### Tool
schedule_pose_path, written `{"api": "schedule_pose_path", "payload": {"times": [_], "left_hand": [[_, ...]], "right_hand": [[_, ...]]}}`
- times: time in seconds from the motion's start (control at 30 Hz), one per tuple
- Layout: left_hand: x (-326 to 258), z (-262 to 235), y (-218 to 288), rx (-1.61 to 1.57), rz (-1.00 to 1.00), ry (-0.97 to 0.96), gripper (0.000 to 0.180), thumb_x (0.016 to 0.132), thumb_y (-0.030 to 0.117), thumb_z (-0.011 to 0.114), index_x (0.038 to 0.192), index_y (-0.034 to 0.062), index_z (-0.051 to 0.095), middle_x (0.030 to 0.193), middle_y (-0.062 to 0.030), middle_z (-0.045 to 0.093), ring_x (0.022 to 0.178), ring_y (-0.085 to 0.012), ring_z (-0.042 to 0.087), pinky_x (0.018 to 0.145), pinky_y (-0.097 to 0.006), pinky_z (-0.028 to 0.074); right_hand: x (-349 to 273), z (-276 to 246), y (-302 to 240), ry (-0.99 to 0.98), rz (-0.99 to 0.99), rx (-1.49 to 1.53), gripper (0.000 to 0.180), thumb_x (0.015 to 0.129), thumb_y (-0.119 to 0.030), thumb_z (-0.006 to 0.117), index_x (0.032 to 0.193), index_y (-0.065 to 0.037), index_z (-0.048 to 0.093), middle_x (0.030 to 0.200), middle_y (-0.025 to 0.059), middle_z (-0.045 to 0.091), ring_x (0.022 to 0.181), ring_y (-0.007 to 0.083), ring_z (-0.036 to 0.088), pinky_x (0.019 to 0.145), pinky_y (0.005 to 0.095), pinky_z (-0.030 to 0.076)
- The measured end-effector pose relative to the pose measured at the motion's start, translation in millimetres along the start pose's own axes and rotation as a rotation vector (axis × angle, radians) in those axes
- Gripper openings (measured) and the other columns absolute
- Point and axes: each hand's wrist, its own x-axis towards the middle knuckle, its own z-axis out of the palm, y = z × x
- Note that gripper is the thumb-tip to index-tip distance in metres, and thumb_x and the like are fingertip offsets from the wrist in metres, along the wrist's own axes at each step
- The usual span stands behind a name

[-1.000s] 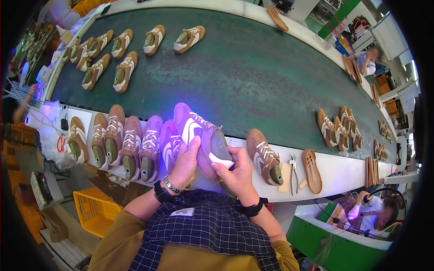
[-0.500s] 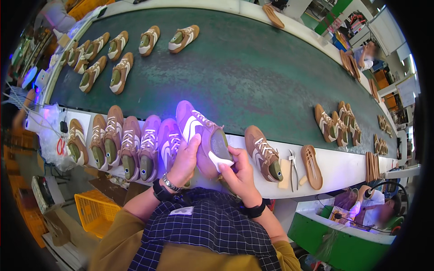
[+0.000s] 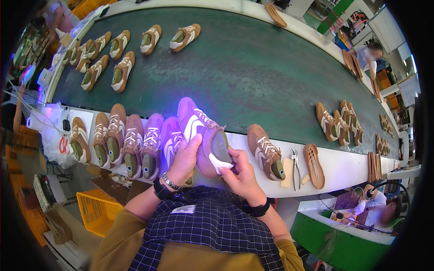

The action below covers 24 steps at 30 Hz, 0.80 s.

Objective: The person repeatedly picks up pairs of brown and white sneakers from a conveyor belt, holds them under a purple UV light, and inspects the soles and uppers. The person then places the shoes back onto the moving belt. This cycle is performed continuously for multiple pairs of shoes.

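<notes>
I hold a brown and white sneaker [image 3: 201,131] over the white bench edge, lit violet by a lamp. My left hand [image 3: 185,158] grips its side near the middle. My right hand [image 3: 242,174] is closed on its heel end, where a white heel tab shows. To the left, a row of several similar sneakers [image 3: 129,140] lies side by side on the bench, the nearer ones also tinted violet. One more sneaker [image 3: 266,151] lies just right of my right hand.
A green conveyor belt [image 3: 253,67] carries sneakers at far left [image 3: 117,49] and right [image 3: 339,122]. Pliers [image 3: 296,167] and a brown sole [image 3: 313,165] lie on the bench at right. A yellow crate [image 3: 97,210] stands below left. Another person [image 3: 377,212] sits at lower right.
The sneaker and both hands have stayed almost where they were. The person at lower right has shifted.
</notes>
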Motion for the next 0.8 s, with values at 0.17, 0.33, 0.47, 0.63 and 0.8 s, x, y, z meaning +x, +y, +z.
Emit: {"api": "schedule_pose_path", "payload": {"times": [0.17,0.33,0.47,0.63,0.8], "left_hand": [[-0.7,2.7,1.6,-0.014,-0.029,-0.017,0.032,0.095,0.023,0.045,0.115,-0.0006,0.052,0.107,-0.0085,0.061,0.093,-0.015,0.06,0.082,-0.03,0.05],[-3.8,6.1,4.5,-0.012,-0.054,-0.032,0.033,0.095,0.024,0.045,0.117,-0.0002,0.051,0.108,-0.0067,0.059,0.097,-0.0136,0.056,0.087,-0.03,0.045],[-2.5,6.4,2.3,-0.002,-0.057,-0.022,0.034,0.095,0.024,0.044,0.118,0.0001,0.05,0.109,-0.0067,0.058,0.098,-0.014,0.056,0.087,-0.029,0.044],[0.7,11.1,-4.1,0.072,0.068,0.005,0.032,0.095,0.023,0.046,0.116,-0.0007,0.051,0.106,-0.0066,0.059,0.094,-0.0133,0.057,0.085,-0.029,0.046],[2.1,22.9,-5.1,0.091,0.209,0.069,0.031,0.095,0.023,0.046,0.116,0.0001,0.052,0.106,-0.0063,0.059,0.095,-0.0134,0.057,0.085,-0.029,0.046]], "right_hand": [[-6.6,-5.8,-4.5,-0.064,0.03,0.166,0.05,0.084,-0.001,0.059,0.128,0.002,0.034,0.125,0.0174,0.049,0.106,0.0175,0.055,0.083,0.0282,0.048],[-5.4,-3.1,-4.6,-0.023,0.009,0.177,0.051,0.083,-0.002,0.062,0.126,0.003,0.035,0.122,0.0176,0.052,0.104,0.0164,0.056,0.082,0.0269,0.049],[-4.2,6.3,-0.8,0.096,-0.032,0.107,0.046,0.083,-0.006,0.063,0.122,0.003,0.039,0.107,0.0166,0.06,0.091,0.0161,0.061,0.073,0.0266,0.051],[4.4,16.5,-5.1,0.356,-0.09,-0.235,0.033,0.084,-0.012,0.06,0.111,0.002,0.045,0.079,0.0142,0.062,0.068,0.0164,0.062,0.059,0.0285,0.049],[19.0,20.3,-4.1,0.514,-0.128,-0.343,0.02,0.089,-0.014,0.053,0.103,0.001,0.049,0.073,0.0125,0.059,0.061,0.0153,0.059,0.055,0.0295,0.047]]}}
